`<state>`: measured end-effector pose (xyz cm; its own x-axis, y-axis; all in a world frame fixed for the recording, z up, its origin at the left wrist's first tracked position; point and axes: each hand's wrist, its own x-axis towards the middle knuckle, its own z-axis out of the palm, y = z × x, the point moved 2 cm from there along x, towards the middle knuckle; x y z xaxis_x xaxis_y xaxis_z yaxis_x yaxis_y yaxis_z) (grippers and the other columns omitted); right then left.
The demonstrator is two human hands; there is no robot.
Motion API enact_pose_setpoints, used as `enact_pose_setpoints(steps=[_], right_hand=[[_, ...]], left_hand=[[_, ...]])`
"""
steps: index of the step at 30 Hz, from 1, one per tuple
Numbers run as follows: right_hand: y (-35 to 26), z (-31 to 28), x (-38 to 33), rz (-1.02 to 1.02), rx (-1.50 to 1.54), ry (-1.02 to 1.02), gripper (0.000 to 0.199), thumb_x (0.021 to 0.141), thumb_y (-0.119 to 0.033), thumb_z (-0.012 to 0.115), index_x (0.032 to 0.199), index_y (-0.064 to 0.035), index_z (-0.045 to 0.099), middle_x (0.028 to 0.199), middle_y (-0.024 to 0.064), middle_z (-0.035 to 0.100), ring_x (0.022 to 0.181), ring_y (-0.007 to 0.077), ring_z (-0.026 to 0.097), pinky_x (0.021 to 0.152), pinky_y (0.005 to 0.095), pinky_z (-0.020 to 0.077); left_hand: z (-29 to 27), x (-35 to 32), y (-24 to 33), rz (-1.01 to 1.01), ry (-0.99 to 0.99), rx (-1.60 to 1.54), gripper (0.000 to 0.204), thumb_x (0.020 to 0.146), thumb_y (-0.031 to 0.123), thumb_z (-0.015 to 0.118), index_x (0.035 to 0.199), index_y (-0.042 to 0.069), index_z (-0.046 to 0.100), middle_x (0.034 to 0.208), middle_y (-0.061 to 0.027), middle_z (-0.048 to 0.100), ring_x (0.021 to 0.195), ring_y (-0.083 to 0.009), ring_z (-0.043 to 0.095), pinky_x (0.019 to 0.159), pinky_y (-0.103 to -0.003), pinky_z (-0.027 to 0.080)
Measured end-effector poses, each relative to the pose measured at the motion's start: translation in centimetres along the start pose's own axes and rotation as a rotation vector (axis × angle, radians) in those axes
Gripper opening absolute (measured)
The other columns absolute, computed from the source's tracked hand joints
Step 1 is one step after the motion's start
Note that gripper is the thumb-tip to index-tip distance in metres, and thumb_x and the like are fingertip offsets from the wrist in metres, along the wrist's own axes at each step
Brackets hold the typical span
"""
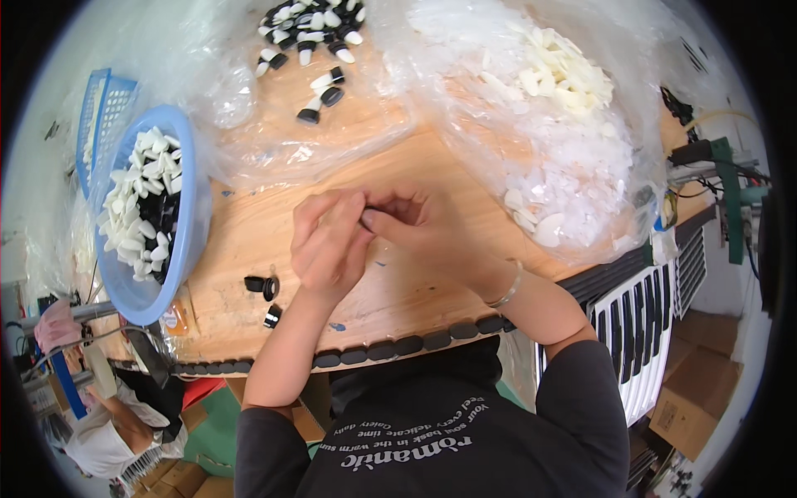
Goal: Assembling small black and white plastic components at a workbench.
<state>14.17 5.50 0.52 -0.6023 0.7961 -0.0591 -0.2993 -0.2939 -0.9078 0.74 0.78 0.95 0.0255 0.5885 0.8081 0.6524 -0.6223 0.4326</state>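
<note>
My left hand (326,242) and my right hand (408,221) meet above the wooden table, fingertips touching. Pinched between them is a small dark piece (368,217), mostly hidden by the fingers; its exact kind does not show. Both hands have their fingers closed, and the right one is slightly blurred. Left of my left forearm lie two small black parts, one like a cap (254,284) and one like a ring (270,289). Nearer to me is a black part with a white band (272,315).
At left stands a blue basin (195,224) of white and black pieces, beside a blue basket (120,91). Black-and-white pieces (311,33) lie on plastic at the back. Cream flat pieces (564,75) sit on plastic sheeting at right. Black ovals (407,345) line the near edge.
</note>
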Motion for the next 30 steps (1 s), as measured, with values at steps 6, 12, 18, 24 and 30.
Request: enact_pose_setpoints(steps=[6, 12, 18, 24, 30], right_hand=[[0.1, -0.1, 0.2, -0.042, -0.074, 0.023, 0.014, 0.088, -0.006, 0.062, 0.100, 0.0019, 0.062, 0.088, 0.0034, 0.066, 0.077, 0.0056, 0.060, 0.068, 0.0202, 0.0488], [-3.1, -3.7, 1.9, 0.149, -0.463, -0.025, 0.009, 0.088, -0.007, 0.061, 0.093, -0.0005, 0.066, 0.089, 0.0030, 0.067, 0.082, 0.0069, 0.061, 0.072, 0.0233, 0.0498], [-8.8, -18.5, 6.5, -0.245, -1.233, 0.609, 0.012, 0.079, -0.004, 0.064, 0.088, 0.0017, 0.069, 0.072, 0.0107, 0.069, 0.067, 0.0160, 0.065, 0.063, 0.0277, 0.0505], [-7.6, -19.1, 8.5, -0.092, -1.558, 0.538, 0.010, 0.076, -0.009, 0.065, 0.081, -0.0035, 0.071, 0.084, 0.0177, 0.068, 0.080, 0.0325, 0.066, 0.075, 0.0398, 0.0522], [-7.8, -17.8, 8.5, -0.061, -1.575, 0.500, 0.008, 0.074, -0.011, 0.064, 0.074, -0.0040, 0.068, 0.080, 0.0170, 0.067, 0.077, 0.0330, 0.065, 0.072, 0.0405, 0.0517]], left_hand=[[0.1, 0.2, 0.3, 0.029, -0.010, 0.027, 0.044, 0.065, -0.009, 0.070, 0.109, -0.008, 0.062, 0.090, -0.0171, 0.068, 0.086, -0.0321, 0.061, 0.076, -0.038, 0.049], [0.0, 0.4, -0.2, 0.032, -0.049, 0.086, 0.045, 0.069, -0.008, 0.068, 0.113, -0.009, 0.059, 0.097, -0.0185, 0.067, 0.086, -0.0333, 0.060, 0.079, -0.039, 0.049], [-1.4, 0.3, -1.3, -0.201, 0.020, -0.002, 0.049, 0.071, -0.005, 0.069, 0.118, -0.003, 0.057, 0.105, -0.0152, 0.066, 0.098, -0.0303, 0.056, 0.087, -0.037, 0.046], [-1.0, -0.1, -1.0, -0.215, -0.111, -0.027, 0.047, 0.072, -0.005, 0.069, 0.118, -0.001, 0.057, 0.107, -0.0129, 0.066, 0.102, -0.0269, 0.057, 0.090, -0.034, 0.044], [-0.8, -0.3, -0.6, -0.194, -0.139, -0.046, 0.048, 0.069, -0.004, 0.070, 0.115, -0.001, 0.059, 0.105, -0.0126, 0.066, 0.099, -0.0276, 0.058, 0.087, -0.035, 0.046]])
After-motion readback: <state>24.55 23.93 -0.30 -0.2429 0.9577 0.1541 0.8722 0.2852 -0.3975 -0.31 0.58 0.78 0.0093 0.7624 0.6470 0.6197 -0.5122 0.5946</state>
